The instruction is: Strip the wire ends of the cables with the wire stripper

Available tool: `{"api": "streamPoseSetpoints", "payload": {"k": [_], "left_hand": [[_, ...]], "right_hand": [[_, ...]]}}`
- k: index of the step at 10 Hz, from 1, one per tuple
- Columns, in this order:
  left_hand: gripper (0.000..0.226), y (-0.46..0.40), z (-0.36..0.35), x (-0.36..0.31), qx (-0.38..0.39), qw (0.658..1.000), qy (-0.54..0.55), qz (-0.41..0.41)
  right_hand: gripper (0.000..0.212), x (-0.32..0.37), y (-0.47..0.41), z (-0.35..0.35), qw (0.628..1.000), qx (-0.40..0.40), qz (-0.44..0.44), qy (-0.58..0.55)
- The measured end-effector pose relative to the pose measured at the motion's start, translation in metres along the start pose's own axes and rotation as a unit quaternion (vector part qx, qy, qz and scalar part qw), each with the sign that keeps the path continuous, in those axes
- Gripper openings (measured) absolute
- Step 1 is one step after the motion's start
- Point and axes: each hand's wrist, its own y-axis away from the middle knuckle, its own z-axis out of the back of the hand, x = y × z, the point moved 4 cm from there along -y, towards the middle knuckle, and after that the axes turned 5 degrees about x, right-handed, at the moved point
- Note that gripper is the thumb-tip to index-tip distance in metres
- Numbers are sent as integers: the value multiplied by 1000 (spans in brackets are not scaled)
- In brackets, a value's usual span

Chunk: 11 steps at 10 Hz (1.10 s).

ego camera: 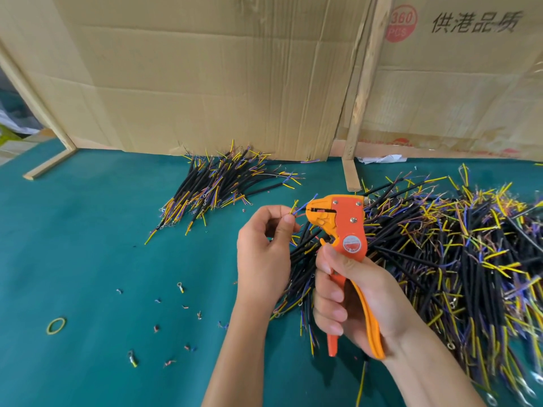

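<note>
Left hand [263, 248] pinches cable [295, 209] tip, wires at orange stripper [338, 221] mouth. Right hand [352, 295] grips stripper handles. Cable's body hidden behind hand. Big pile [455, 254] blurry, cut off at right.

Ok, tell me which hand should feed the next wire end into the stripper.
Left hand: it already pinches the thin coloured wire ends beside the orange wire stripper, whose handles occupy the right hand.

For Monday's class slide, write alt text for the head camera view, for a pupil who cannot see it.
A right hand grips an orange wire stripper while the left hand pinches a cable's thin coloured wires at its nose. Black cable piles lie on a green table.
</note>
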Motion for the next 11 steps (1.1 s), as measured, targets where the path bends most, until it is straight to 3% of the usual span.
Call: {"api": "streamPoseSetpoints", "payload": {"k": [2, 4, 5, 6, 7, 8, 9, 10, 11], "left_hand": [[16, 0, 1, 2, 30, 999, -12, 31], [17, -3, 11, 8, -7, 997, -49, 56], [12, -7, 18, 12, -41, 995, -68, 61], [14, -6, 11, 13, 27, 983, -167, 65], [20, -5, 3, 15, 87, 964, -247, 47], [27, -2, -3, 17, 124, 940, -315, 35], [34, -7, -6, 22, 142, 933, -325, 60], [32, 8, -10, 12, 168, 943, -278, 66], [27, 15, -12, 3, 192, 954, -215, 84]], "right_hand": [[42, 0, 0, 1, 998, -52, 37, 5], [38, 9, 4, 6, 997, 4, 60, -47], [46, 25, 14, 18, 995, -75, 59, 33], [52, 37, 37, 29, 948, -176, -13, 265], [43, 39, 58, 20, 836, -229, -60, 495], [53, 30, 74, 6, 699, -246, -69, 668], [66, 15, 80, -11, 600, -206, -63, 770], [57, 26, 105, -30, 617, -155, -68, 768], [31, 88, 154, -49, 618, -259, 74, 739]]}}
